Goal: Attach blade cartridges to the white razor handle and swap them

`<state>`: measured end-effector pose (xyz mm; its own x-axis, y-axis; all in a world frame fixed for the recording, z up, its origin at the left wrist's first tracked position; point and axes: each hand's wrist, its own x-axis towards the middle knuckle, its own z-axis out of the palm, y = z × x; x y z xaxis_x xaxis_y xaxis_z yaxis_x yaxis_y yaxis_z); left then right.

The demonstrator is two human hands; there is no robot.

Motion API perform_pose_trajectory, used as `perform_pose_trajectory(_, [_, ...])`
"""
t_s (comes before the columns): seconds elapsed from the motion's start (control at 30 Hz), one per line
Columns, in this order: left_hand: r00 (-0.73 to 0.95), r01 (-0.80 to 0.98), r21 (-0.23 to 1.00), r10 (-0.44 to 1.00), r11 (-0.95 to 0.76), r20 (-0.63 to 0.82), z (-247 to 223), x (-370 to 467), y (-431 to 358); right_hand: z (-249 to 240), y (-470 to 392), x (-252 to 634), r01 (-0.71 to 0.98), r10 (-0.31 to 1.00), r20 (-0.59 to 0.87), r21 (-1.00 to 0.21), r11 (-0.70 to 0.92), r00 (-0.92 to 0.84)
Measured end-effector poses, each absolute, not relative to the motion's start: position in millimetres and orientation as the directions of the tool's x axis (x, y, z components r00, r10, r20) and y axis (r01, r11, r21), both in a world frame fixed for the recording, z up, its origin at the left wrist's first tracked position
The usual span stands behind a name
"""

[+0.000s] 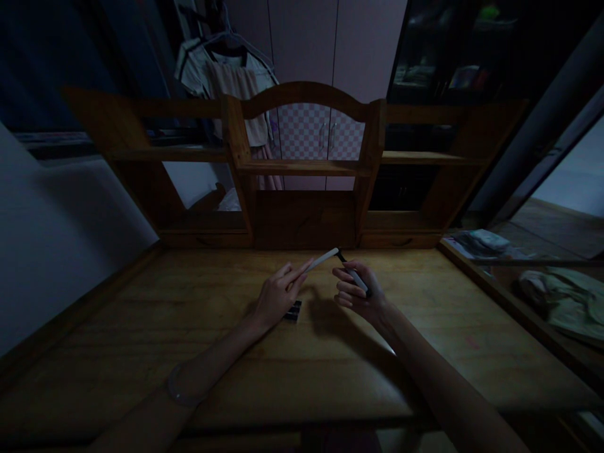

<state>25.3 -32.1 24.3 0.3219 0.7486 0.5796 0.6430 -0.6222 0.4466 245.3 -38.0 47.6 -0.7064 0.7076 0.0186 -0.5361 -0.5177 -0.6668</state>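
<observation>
My left hand [278,292] is closed on a slim pale stick [323,258] that points up and to the right. Its far end meets, or nearly meets, the dark narrow tip of a black-and-white slender tool [356,279] gripped in my right hand [361,289]. In this dim light I cannot make out the kind of either one. Both hands are above the wooden desk. A small black object with pale lines [293,311] lies on the desktop beside my left hand, partly hidden by it.
The wooden desk [212,377] carries a shelf unit [302,167] along its back edge. A raised wooden rim [491,286] borders the right side, with folded cloth [566,302] beyond it. A white wall [61,251] stands at left. Clothes [236,82] hang behind the shelves.
</observation>
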Motion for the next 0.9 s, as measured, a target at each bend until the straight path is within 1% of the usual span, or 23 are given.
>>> perform_pose_trajectory(0.1, [0.317,0.655,0.436,0.748,-0.617,0.583,25.5,25.7,-33.0,45.8,-37.5,241.5,-0.486,0.657,0.01,-0.681,-0.548,-0.754])
perform_pose_trajectory(0.2, [0.315,0.658,0.435,0.749,-0.615,0.583,26.0,26.3,-33.5,44.7,-36.3,241.4,-0.463,0.644,-0.012,-0.685,-0.563,-0.765])
perform_pose_trajectory(0.27, [0.319,0.658,0.438,0.753,-0.613,0.575,25.9,26.6,-33.5,45.2,-35.7,243.8,-0.479,0.663,-0.016,-0.678,-0.557,-0.749])
perform_pose_trajectory(0.43, [0.33,0.659,0.443,0.763,-0.608,0.556,24.3,26.8,-33.4,48.7,-36.9,249.3,-0.583,0.742,0.042,-0.65,-0.488,-0.669])
perform_pose_trajectory(0.5, [0.323,0.661,0.443,0.763,-0.606,0.56,24.0,26.4,-33.4,48.8,-37.8,247.5,-0.58,0.739,0.043,-0.651,-0.491,-0.673])
perform_pose_trajectory(0.67, [0.317,0.667,0.438,0.762,-0.602,0.564,24.7,26.3,-33.4,46.1,-38.0,241.1,-0.51,0.672,0.007,-0.657,-0.555,-0.741])
perform_pose_trajectory(0.83, [0.325,0.658,0.435,0.753,-0.615,0.572,24.9,27.8,-33.1,51.2,-39.0,248.1,-0.591,0.738,0.046,-0.634,-0.499,-0.673])
perform_pose_trajectory(0.9, [0.323,0.655,0.434,0.749,-0.618,0.578,24.6,27.8,-33.1,52.0,-39.4,249.2,-0.598,0.742,0.052,-0.631,-0.494,-0.668])
